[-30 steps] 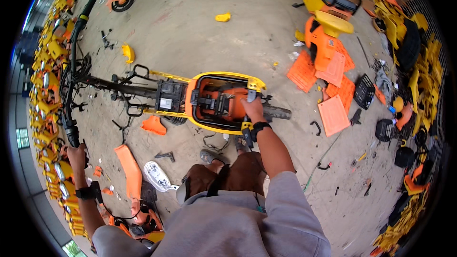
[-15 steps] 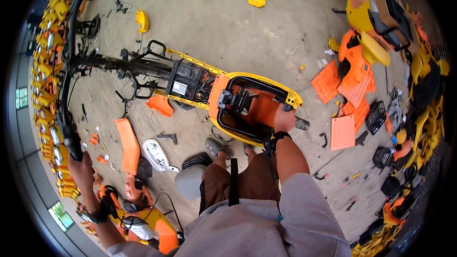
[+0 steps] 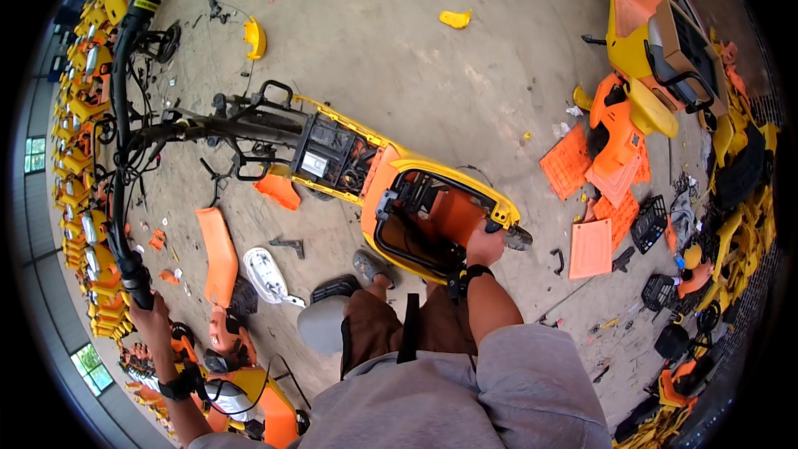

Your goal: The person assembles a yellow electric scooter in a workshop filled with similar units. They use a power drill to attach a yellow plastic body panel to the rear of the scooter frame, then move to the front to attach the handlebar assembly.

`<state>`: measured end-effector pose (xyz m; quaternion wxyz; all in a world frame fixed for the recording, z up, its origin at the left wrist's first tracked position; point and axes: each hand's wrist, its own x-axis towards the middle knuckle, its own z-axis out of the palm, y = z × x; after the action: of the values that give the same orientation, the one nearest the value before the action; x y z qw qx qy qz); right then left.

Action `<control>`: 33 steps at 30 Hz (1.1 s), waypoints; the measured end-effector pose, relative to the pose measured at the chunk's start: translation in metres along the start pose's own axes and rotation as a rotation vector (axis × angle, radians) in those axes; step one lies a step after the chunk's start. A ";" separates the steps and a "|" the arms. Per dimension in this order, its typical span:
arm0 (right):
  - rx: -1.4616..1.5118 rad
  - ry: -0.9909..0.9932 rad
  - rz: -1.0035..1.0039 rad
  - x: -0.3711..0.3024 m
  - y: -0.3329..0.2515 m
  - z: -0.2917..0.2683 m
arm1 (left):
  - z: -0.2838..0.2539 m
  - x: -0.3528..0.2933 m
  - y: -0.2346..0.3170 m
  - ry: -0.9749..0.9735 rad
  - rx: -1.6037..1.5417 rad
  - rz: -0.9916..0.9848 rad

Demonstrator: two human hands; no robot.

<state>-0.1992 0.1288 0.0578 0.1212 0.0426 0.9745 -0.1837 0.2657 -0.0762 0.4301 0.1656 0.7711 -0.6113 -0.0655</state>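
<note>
A partly stripped electric scooter [image 3: 378,185] stands across the floor in front of me, its yellow and orange rear body showing an opened seat compartment. The black handlebar [image 3: 121,120] runs along the left side. My left hand [image 3: 152,322] is closed around the near handlebar grip [image 3: 135,280]. At the scooter's back end, my right hand [image 3: 485,245] grips the black rear rail [image 3: 497,218] of the compartment; its fingertips are partly hidden. Between the body and the handlebar lies an exposed tray [image 3: 332,150] with wiring and a silver box.
By my feet lie a grey seat [image 3: 322,324], a white oval part [image 3: 266,274] and an orange panel [image 3: 218,256]. Orange panels [image 3: 590,248] and a yellow-orange scooter body [image 3: 632,33] are at the right. Rows of yellow scooters [image 3: 79,199] line the far left.
The scooter's rear end has swung toward me along with my right hand. My left hand and the near handlebar grip have also come slightly nearer. Both hands keep their hold.
</note>
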 end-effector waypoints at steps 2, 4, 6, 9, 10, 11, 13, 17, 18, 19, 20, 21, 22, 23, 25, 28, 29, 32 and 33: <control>0.005 -0.002 -0.006 0.003 0.004 0.004 | -0.001 0.009 0.000 -0.042 0.025 0.039; -0.019 -0.015 0.002 0.010 -0.007 0.003 | -0.001 0.015 0.003 -0.029 0.072 0.131; -0.032 -0.007 0.011 0.012 -0.005 0.006 | -0.001 0.009 0.017 -0.057 0.066 0.072; -0.018 0.047 0.003 0.006 -0.004 0.004 | 0.002 0.002 0.022 0.017 0.067 0.055; -0.031 0.035 0.008 0.006 -0.003 0.004 | 0.000 0.003 0.014 0.007 0.069 0.035; -0.027 0.034 0.006 0.010 -0.007 0.005 | 0.000 0.007 0.007 -0.003 0.070 0.016; -0.051 0.024 0.020 0.007 -0.002 0.001 | -0.003 0.011 -0.002 -0.054 0.068 0.014; -0.142 0.010 0.050 0.011 -0.006 0.009 | -0.002 0.010 0.010 -0.033 0.062 0.042; -0.104 -0.018 0.042 0.008 -0.006 0.001 | 0.001 0.007 0.015 -0.009 0.051 0.068; -0.084 -0.025 0.040 0.009 -0.006 0.002 | 0.003 0.004 0.020 0.015 0.039 0.094; -0.064 -0.031 0.039 0.011 -0.008 0.003 | 0.003 0.007 0.018 0.004 0.029 0.083; -0.053 -0.042 0.041 0.011 -0.003 0.003 | 0.002 0.009 0.014 -0.015 0.025 0.071; -0.080 -0.050 0.053 0.009 0.002 0.004 | 0.001 0.009 0.012 -0.035 0.022 0.059; -0.106 -0.057 0.064 0.005 0.007 0.005 | 0.000 0.008 0.012 -0.046 0.036 0.078; -0.114 -0.042 0.065 0.013 -0.006 0.009 | 0.005 0.007 0.016 -0.032 0.015 0.127; -0.066 -0.053 0.052 0.009 -0.003 0.000 | 0.002 0.016 -0.015 0.018 0.022 0.201; -0.063 -0.062 0.052 0.009 -0.002 0.001 | 0.001 0.017 -0.022 0.022 0.024 0.218; -0.096 -0.041 0.039 0.008 -0.004 -0.002 | -0.001 0.014 -0.015 -0.018 0.087 0.129; -0.076 -0.042 0.037 0.014 -0.011 -0.001 | 0.004 0.011 0.004 -0.027 0.030 0.104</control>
<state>-0.2138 0.1194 0.0588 0.1466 0.0521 0.9771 -0.1450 0.2636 -0.0881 0.4283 0.1488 0.7399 -0.6535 -0.0581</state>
